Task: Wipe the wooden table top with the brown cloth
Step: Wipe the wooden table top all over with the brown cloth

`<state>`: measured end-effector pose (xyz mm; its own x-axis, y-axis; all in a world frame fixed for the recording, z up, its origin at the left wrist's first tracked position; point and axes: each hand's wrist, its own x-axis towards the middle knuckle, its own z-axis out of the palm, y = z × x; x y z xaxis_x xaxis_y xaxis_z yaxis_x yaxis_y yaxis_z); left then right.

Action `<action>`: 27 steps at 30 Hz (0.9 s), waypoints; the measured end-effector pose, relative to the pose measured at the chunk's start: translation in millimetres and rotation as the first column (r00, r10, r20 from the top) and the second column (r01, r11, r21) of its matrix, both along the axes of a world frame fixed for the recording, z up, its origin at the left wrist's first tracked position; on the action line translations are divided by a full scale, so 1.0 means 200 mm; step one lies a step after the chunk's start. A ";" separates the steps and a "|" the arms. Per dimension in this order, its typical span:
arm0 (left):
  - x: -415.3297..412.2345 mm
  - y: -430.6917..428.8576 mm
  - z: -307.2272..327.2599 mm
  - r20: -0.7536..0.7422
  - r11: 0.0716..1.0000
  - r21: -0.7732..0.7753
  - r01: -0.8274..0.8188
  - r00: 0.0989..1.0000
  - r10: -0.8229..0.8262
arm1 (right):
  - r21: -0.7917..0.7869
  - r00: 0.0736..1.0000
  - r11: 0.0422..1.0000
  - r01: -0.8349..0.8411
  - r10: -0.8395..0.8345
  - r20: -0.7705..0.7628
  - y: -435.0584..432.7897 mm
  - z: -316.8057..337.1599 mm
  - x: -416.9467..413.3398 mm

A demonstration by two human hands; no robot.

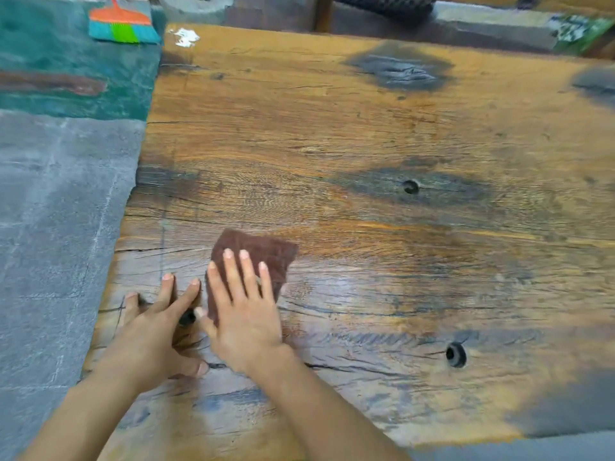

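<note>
Two hands of mine lie flat on the wooden table top [366, 134], both near its front left corner, and I take the brown cloth [263, 254] as my landmark. Far beyond the cloth and to its left, a broom [121, 26] with an orange head and blue and green bristles rests on the green floor [66, 61], off the table's far left corner. Just left of the cloth, my left hand [156, 331] presses palm down on the bare wood, forearm reaching in from the lower left, fingers open and spread, the thumb tucked toward me; it holds nothing and its nearest fingertip stops just short of the cloth's left edge. A small dark hole [187, 317] in the wood shows between that hand and the cloth. My right hand [244, 314] lies flat on top of the cloth, forearm coming in from the lower middle, fingers straight, open and slightly fanned, pressing down rather than gripping, thumb stretched out to the left against the cloth's near corner. The cloth itself is a dark reddish-brown, roughly square piece, coarse in texture, lying flat on the wood with its far half showing beyond my fingertips. Right of the cloth the board is glossy, with dark stains, long cracks and two more holes.
</note>
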<state>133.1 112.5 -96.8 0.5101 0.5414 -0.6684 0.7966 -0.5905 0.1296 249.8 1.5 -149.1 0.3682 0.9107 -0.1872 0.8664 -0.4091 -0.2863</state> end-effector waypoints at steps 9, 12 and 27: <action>-0.03 0.02 -0.01 0.000 1.000 -0.006 -0.005 1.000 0.005 | 0.044 1.000 0.999 -0.002 0.003 -0.026 0.06 -0.02 0.42; -0.02 0.03 0.00 -0.002 1.000 0.004 -0.026 1.000 0.026 | 0.010 0.986 0.986 0.168 -0.167 -0.017 -0.13 -0.02 0.88; 0.39 0.03 0.18 0.338 0.982 0.149 -0.118 0.939 0.062 | -0.033 0.601 0.602 0.798 -0.791 0.115 -1.15 0.01 1.67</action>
<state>212.1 119.2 -61.0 0.6307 0.6829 -0.3685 0.7760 -0.5540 0.3015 583.8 -228.6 -146.4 0.9561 0.2364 -0.1732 0.2072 -0.9632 -0.1710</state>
